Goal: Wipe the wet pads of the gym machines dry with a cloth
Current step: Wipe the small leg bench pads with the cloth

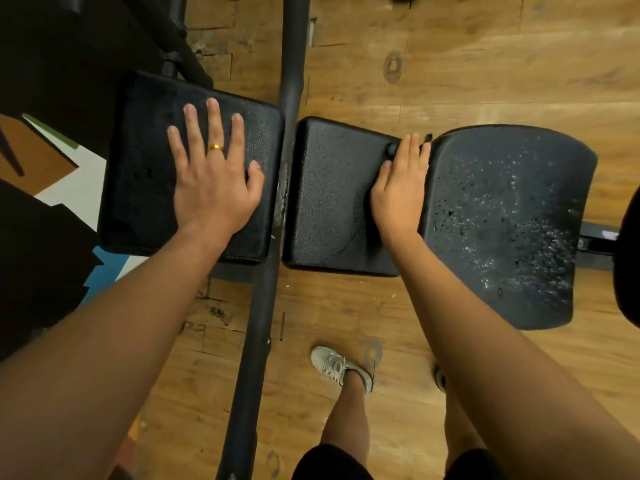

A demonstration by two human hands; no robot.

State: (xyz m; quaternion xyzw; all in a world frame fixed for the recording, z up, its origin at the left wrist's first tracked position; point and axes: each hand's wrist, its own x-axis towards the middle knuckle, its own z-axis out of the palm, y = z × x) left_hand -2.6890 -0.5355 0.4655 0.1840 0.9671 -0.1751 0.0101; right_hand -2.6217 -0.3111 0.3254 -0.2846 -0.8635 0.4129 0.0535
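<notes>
Across the middle of the frame sit three black vinyl pads of a gym machine, side by side: left pad (138, 188), middle pad (329, 209) and a bigger curved right pad (502, 220). All three look wet, with fine beads on the first two and loads of bright droplets on the right pad, thickest toward its lower right. Left hand (216, 188) lies palm down on the left pad, fingers straight and spread wide, gold ring (215, 147) on one finger, holding nothing. Right hand (401, 192) rests right on the seam where the middle pad meets the right pad, fingers straight and pressed close together, thumb on the middle pad, also gripping nothing. Just by its fingertips there's a small dark knob (392, 150), can't tell what it is. As for writing, the only candidate is a little white tag (608, 233) on the black bracket (595, 242) at the right edge, and it's way too small to read. A black steel tube (292, 81) runs top to bottom through the gap between the left pad and the middle pad. Underneath is a wood-look floor (485, 64), with coloured patches (69, 188) in white, brown, green and blue at the left edge. Lower centre shows a bare leg in a pale sneaker (337, 367) and the hem of black shorts (329, 462).
</notes>
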